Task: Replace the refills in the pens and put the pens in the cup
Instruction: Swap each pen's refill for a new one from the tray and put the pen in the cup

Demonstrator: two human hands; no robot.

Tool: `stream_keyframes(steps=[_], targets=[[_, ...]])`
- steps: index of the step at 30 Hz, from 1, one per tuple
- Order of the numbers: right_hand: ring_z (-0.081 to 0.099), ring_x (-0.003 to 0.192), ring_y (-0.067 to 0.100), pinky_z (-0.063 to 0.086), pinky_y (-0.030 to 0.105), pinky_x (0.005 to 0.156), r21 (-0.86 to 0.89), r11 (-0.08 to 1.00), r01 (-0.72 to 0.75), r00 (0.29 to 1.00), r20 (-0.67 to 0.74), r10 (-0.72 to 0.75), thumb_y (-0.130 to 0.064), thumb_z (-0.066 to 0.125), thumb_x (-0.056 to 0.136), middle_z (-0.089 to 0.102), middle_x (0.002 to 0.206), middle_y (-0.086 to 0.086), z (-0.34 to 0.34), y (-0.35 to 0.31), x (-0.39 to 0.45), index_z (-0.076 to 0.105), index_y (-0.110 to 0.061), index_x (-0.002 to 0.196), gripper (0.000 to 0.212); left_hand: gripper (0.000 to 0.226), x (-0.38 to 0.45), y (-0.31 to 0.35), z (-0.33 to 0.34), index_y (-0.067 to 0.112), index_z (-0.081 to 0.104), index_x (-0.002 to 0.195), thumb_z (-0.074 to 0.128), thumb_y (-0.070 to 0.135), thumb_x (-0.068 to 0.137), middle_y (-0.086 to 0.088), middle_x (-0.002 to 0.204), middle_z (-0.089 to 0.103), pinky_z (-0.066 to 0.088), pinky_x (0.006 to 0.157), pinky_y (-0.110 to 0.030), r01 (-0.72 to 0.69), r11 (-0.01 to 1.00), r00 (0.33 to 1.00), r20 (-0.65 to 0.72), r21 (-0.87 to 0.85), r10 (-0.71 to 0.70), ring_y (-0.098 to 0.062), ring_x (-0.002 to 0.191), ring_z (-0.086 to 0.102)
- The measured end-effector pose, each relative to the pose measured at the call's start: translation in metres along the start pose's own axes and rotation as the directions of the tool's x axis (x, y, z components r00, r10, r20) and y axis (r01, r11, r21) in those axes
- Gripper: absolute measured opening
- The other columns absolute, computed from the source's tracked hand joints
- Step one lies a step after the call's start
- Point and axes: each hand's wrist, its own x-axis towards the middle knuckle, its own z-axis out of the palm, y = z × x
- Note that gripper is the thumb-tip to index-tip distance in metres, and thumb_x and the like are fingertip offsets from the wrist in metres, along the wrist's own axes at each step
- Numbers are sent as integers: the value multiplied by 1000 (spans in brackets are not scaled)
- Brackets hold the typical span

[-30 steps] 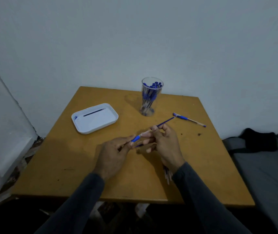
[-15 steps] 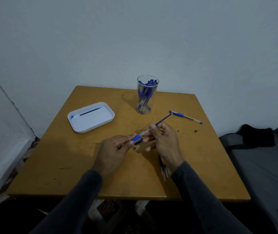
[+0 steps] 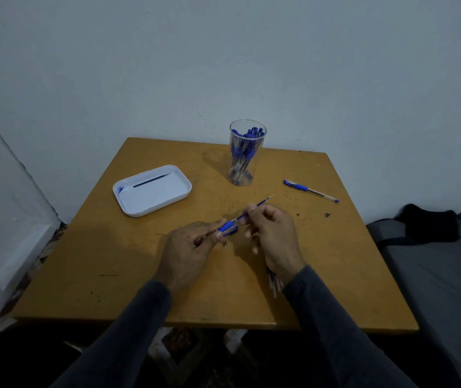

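Observation:
My left hand [image 3: 188, 247] grips a pen barrel with a blue rubber grip [image 3: 226, 227] over the middle of the table. My right hand [image 3: 272, 233] pinches a thin blue refill [image 3: 260, 204] that runs into the barrel's open end and points up to the right. A clear cup [image 3: 244, 152] holding several blue-capped pens stands at the back. One whole pen [image 3: 310, 191] lies at the right of the cup. Several spare refills [image 3: 274, 284] lie under my right wrist, mostly hidden.
A white tray [image 3: 128, 204] at the left holds one dark refill [image 3: 151, 180] and a small blue piece [image 3: 120, 188]. The wooden table [image 3: 111, 261] stands against a white wall. A grey cushion with a black cloth [image 3: 431, 228] sits at the right.
The refill has slid deeper into the barrel, so less of it sticks out past my right fingers. Both hands stayed over the table's middle while the view shifted slightly.

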Motion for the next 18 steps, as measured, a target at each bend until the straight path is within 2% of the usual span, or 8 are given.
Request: stream_keyframes(steps=[3, 4, 6, 9, 11, 13, 15, 18], targets=[[48, 49, 14, 34, 21, 37, -161, 986, -45, 988, 136, 67, -39, 65, 99, 72, 78, 17, 0, -5, -3, 77, -7, 91, 36, 29, 1, -1, -1, 30, 66, 125, 65, 22, 97, 22, 106, 71, 55, 79, -16, 12, 1000, 1000, 6, 8, -12, 0, 99, 67], [47, 47, 11, 33, 21, 37, -178, 982, -66, 987, 134, 91, -45, 64, 98, 74, 79, 16, 0, -5, -3, 78, -8, 92, 40, 30, 1, -2, -1, 30, 65, 125, 65, 23, 97, 23, 108, 70, 55, 79, -16, 18, 1000, 1000, 1, 7, -18, 0, 99, 67], [51, 51, 11, 37, 23, 41, -167, 983, -71, 997, 2, 72, -52, 57, 100, 74, 83, 13, 2, -2, -1, 77, -14, 93, 43, 30, 1, -2, -1, 28, 66, 126, 65, 23, 97, 26, 108, 68, 56, 80, -16, 21, 1000, 1000, -6, 2, -21, 0, 101, 67], [63, 77, 11, 51, 29, 63, -293, 955, -43, 983, -181, -12, -33, 54, 104, 73, 93, 1, 2, 7, 2, 73, -24, 95, 22, 31, 1, -2, -1, 24, 68, 127, 65, 23, 97, 23, 109, 70, 54, 79, -15, 7, 1000, 1000, -18, -5, -7, 0, 102, 66], [62, 90, 5, 52, 23, 76, -481, 876, -12, 994, -99, -41, -18, 58, 100, 68, 99, -8, 1, 8, -2, 71, -25, 100, 15, 32, 2, -2, 0, 23, 68, 128, 65, 25, 96, 15, 115, 71, 52, 82, -12, 13, 1000, 1000, -20, -10, -13, 3, 106, 65], [58, 92, 0, 44, 14, 73, -638, 768, 56, 998, 56, -27, -15, 63, 97, 65, 101, -11, 4, 7, -7, 70, -24, 105, 14, 33, 2, -3, -1, 22, 68, 128, 65, 24, 96, 13, 119, 71, 51, 84, -10, 21, 1000, 1000, -17, -11, -21, 6, 109, 63], [57, 89, -1, 42, 12, 70, -724, 676, 139, 986, 163, -29, -21, 67, 96, 63, 104, -9, 9, 8, -9, 70, -23, 109, 13, 33, 2, -2, -1, 22, 67, 129, 65, 20, 96, 15, 119, 69, 52, 86, -10, 18, 1000, 1000, -16, -1, -19, 8, 109, 62], [57, 86, 4, 45, 16, 70, -772, 609, 180, 982, 182, -60, -39, 69, 95, 60, 101, -6, 18, 10, -9, 70, -21, 106, 21, 33, 3, -3, -1, 21, 66, 129, 64, 18, 97, 15, 119, 69, 51, 86, -9, 18, 1000, 1000, -14, 16, -18, 9, 108, 62]])
